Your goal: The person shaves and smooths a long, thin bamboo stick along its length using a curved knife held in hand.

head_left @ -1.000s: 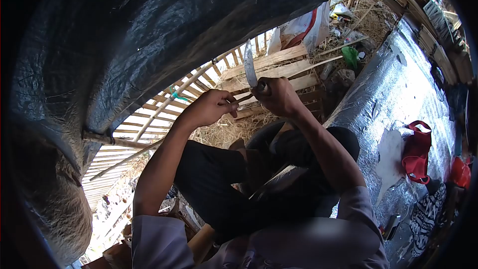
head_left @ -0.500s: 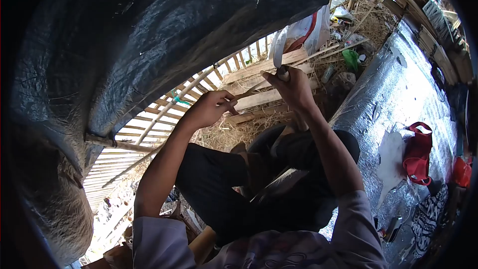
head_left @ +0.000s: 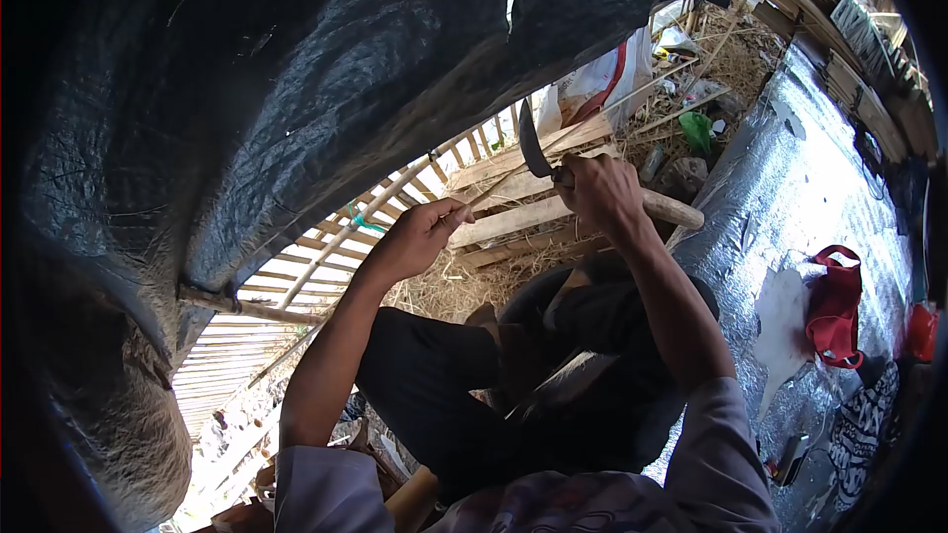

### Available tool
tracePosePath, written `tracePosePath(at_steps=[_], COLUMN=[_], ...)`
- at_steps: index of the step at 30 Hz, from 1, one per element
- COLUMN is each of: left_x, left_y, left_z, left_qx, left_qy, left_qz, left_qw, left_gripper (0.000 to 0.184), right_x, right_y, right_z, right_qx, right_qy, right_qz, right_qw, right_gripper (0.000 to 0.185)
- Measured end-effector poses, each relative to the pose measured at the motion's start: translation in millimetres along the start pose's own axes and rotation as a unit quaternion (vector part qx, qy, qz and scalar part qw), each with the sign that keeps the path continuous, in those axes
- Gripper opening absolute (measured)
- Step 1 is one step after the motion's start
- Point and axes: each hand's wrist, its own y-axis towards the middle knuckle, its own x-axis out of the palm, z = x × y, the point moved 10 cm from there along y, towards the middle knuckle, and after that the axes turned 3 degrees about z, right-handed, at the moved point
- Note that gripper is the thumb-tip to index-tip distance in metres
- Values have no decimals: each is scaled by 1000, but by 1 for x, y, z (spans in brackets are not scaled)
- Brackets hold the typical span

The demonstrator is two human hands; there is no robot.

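My right hand (head_left: 607, 195) is closed around a knife (head_left: 531, 143) with a curved, dark blade. The blade points up and away, and its thick wooden handle sticks out to the right of the hand. Between the pinched fingers of my left hand (head_left: 420, 237) is the near end of a thin wooden strip (head_left: 499, 186). The strip slants up and right, past the lower part of the blade; whether they touch I cannot tell. Both hands are above my crossed legs (head_left: 434, 355).
Wooden planks (head_left: 523, 217) lie on straw ahead of me. A slatted bamboo fence (head_left: 321, 247) runs along the left under a hanging black tarp (head_left: 346, 69). On my right is a silver sheet (head_left: 790, 178) with a red strap-like item (head_left: 834, 306). Litter and a white sack (head_left: 592, 79) are farther off.
The knife has turned, so its blade leans left over the strip and its handle end now shows to the right. My right hand has moved slightly down and right.
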Motion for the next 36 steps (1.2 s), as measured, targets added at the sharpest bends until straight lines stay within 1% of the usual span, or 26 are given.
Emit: tracePosePath(at_steps=[1,3,5,7,9,11,12,13,14,15,16,17,18,20,21,22,25,26,27,29,30,31,33,34,35,36], left_x=[0,0,2,2,6,6,10,11,10,10,8,5,6,10,11,12,10,9,7,9,10,12,13,15,15,13], left_y=[0,1,1,-2,-6,-2,2,2,0,-4,-3,-5,-6,-6,-6,-6,-7,-7,-8,-12,-13,-11,-8,-8,-10,-11], left_z=[1,4,-3,-5,-10,2,-8,-3,-4,-7,-7,-8,-9,-7,-7,-8,-7,-10,-10,-12,-8,-2,2,-5,-11,-8], left_qx=[1,4,-23,-27,-31,77,11,13,-22,-61,-39,-41,-47,-46,-60,-73,-40,-47,-49,-73,-71,-67,-59,-73,-91,-82], left_qy=[-1,-2,-3,8,13,3,-8,-8,-33,-56,-52,-51,-54,-63,-67,-70,-72,-75,-76,-55,-58,-55,-54,-67,-77,-66], left_qz=[6,17,-2,-5,-9,43,0,-1,-9,-17,-15,-12,-20,-27,-28,-29,-19,-22,-21,-46,-46,-40,-32,-40,-48,-36], left_qw=[1000,1000,1000,1000,999,996,1000,1000,999,996,998,998,997,997,996,994,996,996,996,995,995,995,996,994,992,994], left_gripper=[36,38,39,39,39,38,36,36,35,34,33,33,33,33,33,33,32,32,32,32,32,32,32,32,32,32], right_x=[2,13,12,8,8,14,13,20,19,16,9,0,-1,5,11,13,15,15,12,0,1,5,13,9,10,20], right_y=[-1,-8,-7,-2,-1,-4,-7,-10,-9,-8,-6,-3,-1,-4,-7,-7,-5,-2,0,5,2,-3,-11,-12,-9,-6], right_z=[-3,-30,-35,-19,-13,-18,-33,-33,-28,-25,-16,-7,-1,-1,-1,-4,-1,10,17,37,28,14,-20,-27,-24,-15], right_qx=[0,-61,-55,-5,-14,5,-46,-41,-32,-24,-24,-27,-4,-8,-9,-19,-24,-3,-5,39,19,25,-46,-70,-68,-24], right_qy=[-2,-44,-30,-11,6,-31,-57,-57,-43,-26,-23,-21,-44,-51,-55,-60,-79,-65,-64,-72,-75,-57,-42,-64,-61,-39], right_qz=[1,-14,-27,-37,-27,-85,-41,-54,-54,-56,-25,6,-18,-30,-43,-31,-41,-46,-48,-22,-34,-76,-40,6,7,-61], right_qw=[1000,997,998,999,1000,996,996,996,997,998,999,999,999,998,998,998,996,997,997,996,996,995,997,995,996,997], right_gripper=[17,13,10,10,11,12,13,15,10,9,7,6,7,10,15,15,16,16,16,16,15,15,12,10,10,12])
